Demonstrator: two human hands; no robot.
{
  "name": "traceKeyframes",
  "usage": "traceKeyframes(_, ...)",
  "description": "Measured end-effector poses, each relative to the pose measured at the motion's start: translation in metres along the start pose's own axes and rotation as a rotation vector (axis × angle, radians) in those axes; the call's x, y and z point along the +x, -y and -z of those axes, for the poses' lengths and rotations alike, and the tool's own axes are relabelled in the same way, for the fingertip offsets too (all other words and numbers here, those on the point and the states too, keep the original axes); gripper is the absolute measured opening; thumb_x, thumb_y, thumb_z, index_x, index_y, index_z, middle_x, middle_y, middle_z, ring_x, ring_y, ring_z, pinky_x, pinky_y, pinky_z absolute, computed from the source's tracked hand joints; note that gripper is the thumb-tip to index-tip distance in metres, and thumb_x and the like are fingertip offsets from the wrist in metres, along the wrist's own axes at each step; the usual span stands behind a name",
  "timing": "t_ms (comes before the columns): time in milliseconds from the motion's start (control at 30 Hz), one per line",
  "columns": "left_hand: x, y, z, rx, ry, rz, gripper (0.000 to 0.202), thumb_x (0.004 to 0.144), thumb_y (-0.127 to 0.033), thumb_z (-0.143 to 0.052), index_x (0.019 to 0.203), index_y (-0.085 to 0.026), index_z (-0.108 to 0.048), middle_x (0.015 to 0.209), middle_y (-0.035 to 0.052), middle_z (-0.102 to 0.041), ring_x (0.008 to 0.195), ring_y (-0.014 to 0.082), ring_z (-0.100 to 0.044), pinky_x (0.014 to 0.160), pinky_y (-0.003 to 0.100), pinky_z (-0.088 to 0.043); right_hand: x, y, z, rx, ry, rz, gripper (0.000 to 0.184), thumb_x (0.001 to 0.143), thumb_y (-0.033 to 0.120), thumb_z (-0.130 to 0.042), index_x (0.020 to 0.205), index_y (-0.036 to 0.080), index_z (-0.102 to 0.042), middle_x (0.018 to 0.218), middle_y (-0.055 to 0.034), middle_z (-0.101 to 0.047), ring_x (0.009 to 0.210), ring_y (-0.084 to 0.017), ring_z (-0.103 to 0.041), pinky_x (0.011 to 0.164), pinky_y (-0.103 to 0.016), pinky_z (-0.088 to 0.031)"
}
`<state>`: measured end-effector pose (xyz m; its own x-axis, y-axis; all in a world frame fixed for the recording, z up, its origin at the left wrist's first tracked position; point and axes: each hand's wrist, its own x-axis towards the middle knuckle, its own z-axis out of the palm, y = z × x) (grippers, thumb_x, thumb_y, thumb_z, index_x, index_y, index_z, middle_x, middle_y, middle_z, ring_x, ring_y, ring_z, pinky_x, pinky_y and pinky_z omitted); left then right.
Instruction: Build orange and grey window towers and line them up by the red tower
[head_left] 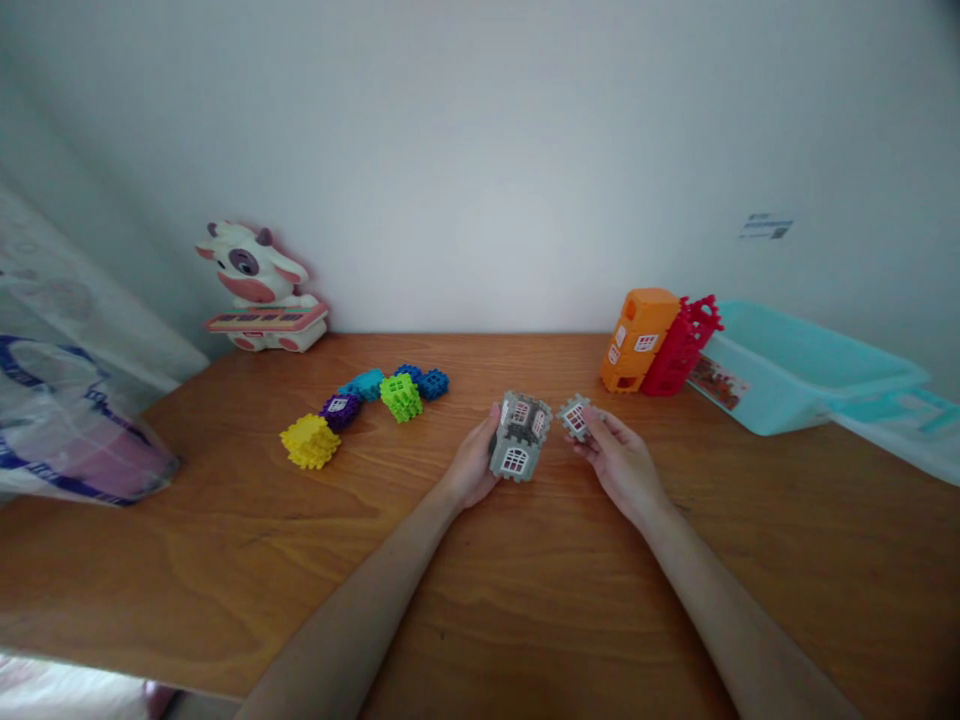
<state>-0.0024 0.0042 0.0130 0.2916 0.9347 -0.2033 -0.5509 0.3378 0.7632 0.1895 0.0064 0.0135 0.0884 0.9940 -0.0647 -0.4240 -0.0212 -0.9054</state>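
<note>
While the left grip [476, 458] holds a grey box [519, 440] of notched tiles with white windows, the right grip [619, 455] pinches a loose grey tile [574, 418] just to the right of that box, a small gap between the two; the left grip is spread to the width of the box and clasps its left side, its far fingers hidden; the right grip is nearly closed, thumb and fingers together on the tile's edge; whether the box touches the wooden counter [525, 610] I cannot tell.

To the left of the grey box, on the counter, lie green blocks [401, 397], dark blue blocks [433, 385], light blue blocks [366, 385], purple blocks [340, 411] and, farthest from it among these, yellow blocks [310, 442]; well left of and behind the box sits a cow toy [251, 290] with a keyboard; a clear plastic bag [82, 430] is at the far left of it; to the right of and behind the box stand an orange tower [640, 340] and a red tower [675, 355], with a pale turquoise tub [810, 370] farther right.
</note>
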Motion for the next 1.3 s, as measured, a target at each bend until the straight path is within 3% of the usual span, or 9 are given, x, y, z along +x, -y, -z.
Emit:
traceKeyframes(200,-0.003,-0.001,0.007,-0.085,0.13,0.132,0.06,0.09,-0.067,-0.05,0.114,-0.015,-0.067,0.107,0.0139,-0.075,0.085,0.0272,-0.074,0.076,0.043,-0.06,-0.003,0.003,-0.005,-0.011,-0.007,0.036,0.037,0.061,0.046,-0.09,0.087,0.024,-0.076,0.086,-0.0004,-0.076,0.068,-0.013,-0.067,0.057,-0.022,-0.054)
traceKeyframes(433,-0.005,0.004,0.011,-0.03,0.189,0.099,0.04,0.089,-0.046,-0.065,0.116,-0.016,-0.065,0.106,0.012,-0.075,0.088,0.028,-0.075,0.083,0.046,-0.059,-0.002,0.008,-0.002,-0.023,-0.018,0.089,0.033,0.065,0.044,-0.088,0.089,0.024,-0.076,0.092,-0.0012,-0.076,0.072,-0.015,-0.069,0.065,-0.027,-0.059)
traceKeyframes(567,-0.004,0.008,0.008,0.049,0.162,0.082,0.041,0.086,-0.046,-0.068,0.109,-0.012,-0.068,0.1,0.0133,-0.075,0.084,0.0251,-0.074,0.081,0.04,-0.059,-0.004,0.013,-0.001,-0.023,-0.057,0.142,0.042,0.065,0.04,-0.089,0.102,0.027,-0.076,0.096,-0.001,-0.078,0.075,-0.015,-0.071,0.063,-0.026,-0.058)
traceKeyframes(700,-0.003,0.011,0.006,0.141,0.18,0.065,0.049,0.079,-0.052,-0.075,0.105,-0.011,-0.07,0.091,0.0112,-0.074,0.076,0.0208,-0.071,0.071,0.031,-0.056,-0.008,0.011,-0.005,-0.067,-0.017,0.235,0.038,0.067,0.04,-0.088,0.101,0.028,-0.076,0.104,-0.0011,-0.078,0.094,-0.018,-0.072,0.09,-0.033,-0.057)
traceKeyframes(767,-0.003,0.013,0.005,0.166,0.196,0.063,0.054,0.076,-0.057,-0.075,0.105,-0.012,-0.07,0.087,0.0104,-0.074,0.071,0.0195,-0.069,0.068,0.03,-0.055,-0.01,0.01,-0.007,-0.13,0.021,0.243,0.037,0.069,0.042,-0.086,0.101,0.027,-0.076,0.105,-0.0023,-0.078,0.098,-0.02,-0.072,0.094,-0.036,-0.056)
traceKeyframes(1033,-0.006,0.014,0.002,0.151,0.178,0.021,0.052,0.073,-0.056,-0.079,0.102,-0.014,-0.07,0.088,0.007,-0.072,0.072,0.0145,-0.066,0.067,0.023,-0.05,-0.017,0.007,-0.011,-0.305,0.043,0.322,0.033,0.077,0.045,-0.079,0.103,0.025,-0.074,0.106,-0.0051,-0.077,0.099,-0.023,-0.072,0.094,-0.039,-0.055)
traceKeyframes(1300,0.0,0.021,0.017,0.34,0.244,-0.056,0.051,0.081,-0.053,-0.073,0.114,-0.015,-0.069,0.101,0.0077,-0.072,0.082,0.0162,-0.065,0.074,0.025,-0.047,-0.022,0.004,-0.011,-0.43,0.113,0.366,0.029,0.082,0.045,-0.075,0.102,0.024,-0.073,0.106,-0.0066,-0.077,0.098,-0.023,-0.071,0.092,-0.039,-0.055)
